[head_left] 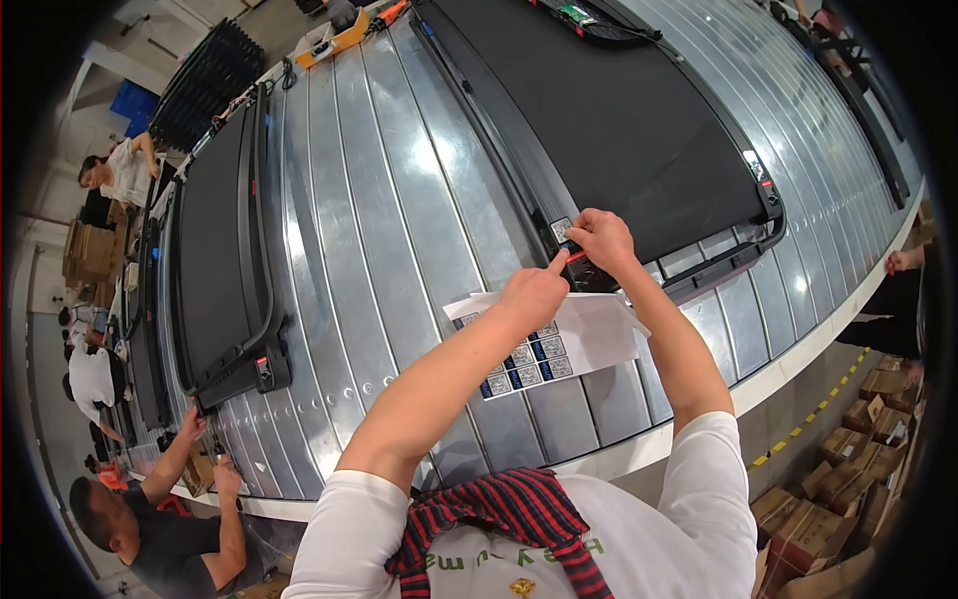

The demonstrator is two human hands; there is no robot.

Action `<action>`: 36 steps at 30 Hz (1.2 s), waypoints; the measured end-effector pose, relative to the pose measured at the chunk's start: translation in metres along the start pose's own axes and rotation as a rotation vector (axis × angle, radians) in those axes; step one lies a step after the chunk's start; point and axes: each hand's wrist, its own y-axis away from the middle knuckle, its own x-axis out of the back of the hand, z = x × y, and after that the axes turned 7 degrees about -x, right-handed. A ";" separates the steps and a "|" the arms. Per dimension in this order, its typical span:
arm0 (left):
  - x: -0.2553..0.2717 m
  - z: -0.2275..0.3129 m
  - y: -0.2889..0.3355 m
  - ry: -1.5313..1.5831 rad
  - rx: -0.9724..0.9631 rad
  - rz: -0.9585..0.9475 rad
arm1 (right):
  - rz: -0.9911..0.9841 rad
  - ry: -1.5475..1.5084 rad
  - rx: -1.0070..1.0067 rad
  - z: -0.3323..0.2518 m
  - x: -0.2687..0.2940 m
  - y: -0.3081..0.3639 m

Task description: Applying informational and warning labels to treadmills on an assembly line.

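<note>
My right hand [604,242] is closed in a pinch at a small square code label [561,232]. The label sits at the near left corner of a black frame [519,200] around a dark panel [629,130]. My left hand [536,297] reaches in from below, its index finger stretched to the corner beside a red tag [575,257]. Its other fingers curl over a white sheet of labels [599,334], printed with several dark blue code labels; their hold is partly hidden. The sheet is tilted over the metal table, partly under my hands.
Another black-framed panel [215,220] lies to the left on the ribbed metal table [389,200]. A yellow tray [334,42] stands at the far edge. A person in dark clothes [165,529] works at the lower left. Cardboard boxes [828,489] are stacked on the right.
</note>
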 end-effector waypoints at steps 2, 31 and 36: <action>0.000 -0.001 0.001 -0.006 -0.004 0.001 | 0.001 0.010 -0.010 -0.001 0.000 0.000; -0.024 0.034 0.393 1.111 0.827 1.012 | 0.321 0.749 0.462 -0.013 -0.053 0.043; -0.008 0.045 0.444 1.326 0.753 1.530 | 0.082 0.842 0.332 -0.055 -0.073 0.091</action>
